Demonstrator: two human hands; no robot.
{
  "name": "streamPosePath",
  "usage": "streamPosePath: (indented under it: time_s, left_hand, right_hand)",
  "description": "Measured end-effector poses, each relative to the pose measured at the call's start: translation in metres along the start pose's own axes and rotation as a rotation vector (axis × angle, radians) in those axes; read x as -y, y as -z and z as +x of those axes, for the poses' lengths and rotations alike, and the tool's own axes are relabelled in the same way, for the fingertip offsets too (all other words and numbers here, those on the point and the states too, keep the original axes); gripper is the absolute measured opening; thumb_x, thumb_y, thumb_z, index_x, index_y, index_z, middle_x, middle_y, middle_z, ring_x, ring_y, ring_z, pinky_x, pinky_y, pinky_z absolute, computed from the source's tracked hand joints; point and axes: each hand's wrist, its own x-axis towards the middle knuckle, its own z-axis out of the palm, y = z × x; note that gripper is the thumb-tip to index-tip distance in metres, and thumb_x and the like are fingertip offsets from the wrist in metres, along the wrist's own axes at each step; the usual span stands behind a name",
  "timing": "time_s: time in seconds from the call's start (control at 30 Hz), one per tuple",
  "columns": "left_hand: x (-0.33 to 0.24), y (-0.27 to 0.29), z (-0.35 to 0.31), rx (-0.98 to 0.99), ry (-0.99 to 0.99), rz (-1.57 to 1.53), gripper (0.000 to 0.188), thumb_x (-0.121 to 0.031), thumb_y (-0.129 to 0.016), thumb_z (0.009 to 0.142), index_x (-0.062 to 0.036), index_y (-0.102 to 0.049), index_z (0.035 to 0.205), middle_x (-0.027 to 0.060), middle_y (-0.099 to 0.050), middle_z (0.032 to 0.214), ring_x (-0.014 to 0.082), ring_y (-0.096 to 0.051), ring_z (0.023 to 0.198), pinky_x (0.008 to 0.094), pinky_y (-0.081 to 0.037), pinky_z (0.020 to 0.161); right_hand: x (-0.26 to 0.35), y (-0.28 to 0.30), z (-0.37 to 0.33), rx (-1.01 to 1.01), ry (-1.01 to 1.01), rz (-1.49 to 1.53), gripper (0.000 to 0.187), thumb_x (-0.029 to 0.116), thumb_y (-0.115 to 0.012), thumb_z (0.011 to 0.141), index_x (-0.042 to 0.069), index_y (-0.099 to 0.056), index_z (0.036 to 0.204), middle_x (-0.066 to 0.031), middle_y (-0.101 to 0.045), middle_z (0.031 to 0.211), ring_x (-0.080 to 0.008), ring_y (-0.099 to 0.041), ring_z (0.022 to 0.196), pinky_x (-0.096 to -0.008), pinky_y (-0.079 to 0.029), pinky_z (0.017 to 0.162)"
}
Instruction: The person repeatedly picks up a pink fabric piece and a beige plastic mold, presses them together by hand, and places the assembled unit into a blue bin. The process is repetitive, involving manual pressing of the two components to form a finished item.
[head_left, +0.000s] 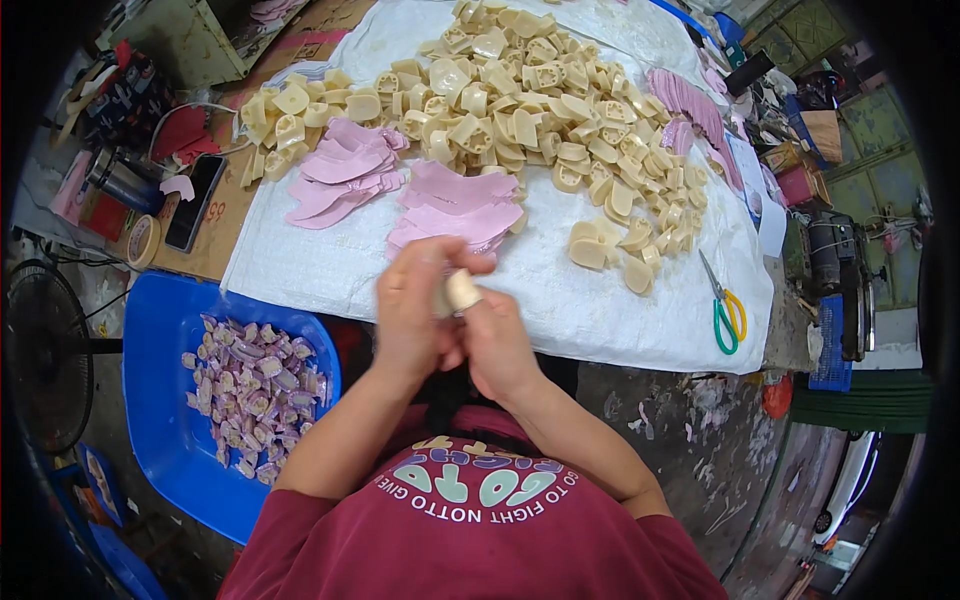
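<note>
Head | left hand [408, 312], right hand [502, 345]: fingers [474, 263] clamped on cream piece [463, 291], likely steadying it | pink cutouts [455, 200] near, presumably for reach

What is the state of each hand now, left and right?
Left hand: fingers curled, blurred; what it holds cannot be told.
Right hand: curled, small cream thing at its thumb; gripped or worn, unclear.

We see cream in the held piece [462, 291] and heaped pieces [525, 125], light pink in the cut sheets [455, 205], plain white cloth [320, 270], a bright blue tub [160, 380], lilac-and-cream bits [255, 385], green-and-yellow-handled scissors [720, 293], and our maroon shirt [480, 560] with multicoloured lettering [450, 484].
</note>
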Motion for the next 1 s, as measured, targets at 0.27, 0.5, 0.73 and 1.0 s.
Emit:
streamPosePath:
  time_s: [0.27, 0.5, 0.73, 1.0]
  left_hand:
    - [0.000, 0.248, -0.050, -0.539, 0.057, 0.706, 0.024, -0.025, -0.058, 0.093, -0.0012, -0.059, 0.094, 0.0081, -0.058, 0.089, 0.0168, -0.056, 0.075, 0.0278, -0.046, 0.067]
    - [-0.011, 0.196, -0.050, -0.480, -0.263, 1.268, 0.038, -0.014, -0.067, 0.086, -0.0006, -0.057, 0.120, 0.0171, -0.055, 0.123, 0.0300, -0.050, 0.118, 0.0388, -0.036, 0.103]
    - [0.019, 0.027, 0.010, 0.162, -0.581, 0.920, 0.039, -0.005, -0.071, 0.073, -0.0035, -0.062, 0.111, 0.0154, -0.057, 0.117, 0.0347, -0.050, 0.117, 0.0427, -0.036, 0.102]
    - [0.017, 0.021, 0.016, 0.077, -0.662, 0.924, 0.041, -0.007, -0.071, 0.075, -0.0028, -0.062, 0.115, 0.0157, -0.056, 0.121, 0.0315, -0.050, 0.118, 0.0410, -0.037, 0.101]
  right_hand:
    - [-0.005, 0.026, -0.001, -0.011, 0.532, -0.852, 0.012, 0.013, -0.064, 0.082, 0.003, -0.064, 0.088, -0.0140, -0.060, 0.072, -0.0298, -0.058, 0.058, -0.0372, -0.046, 0.054]
    - [0.033, 0.042, 0.066, -0.246, 0.979, -1.394, 0.015, 0.008, -0.070, 0.071, 0.005, -0.065, 0.085, -0.0073, -0.059, 0.093, -0.0281, -0.055, 0.086, -0.0399, -0.043, 0.074]
    - [0.029, 0.054, 0.081, -0.194, 0.936, -1.217, 0.012, 0.005, -0.069, 0.073, 0.004, -0.068, 0.085, -0.0041, -0.060, 0.087, -0.0218, -0.056, 0.081, -0.0343, -0.043, 0.070]
    - [0.056, 0.083, 0.042, -0.366, 0.808, -0.643, 0.014, 0.003, -0.068, 0.079, 0.001, -0.068, 0.093, -0.0051, -0.064, 0.094, -0.0138, -0.059, 0.083, -0.0265, -0.046, 0.074]
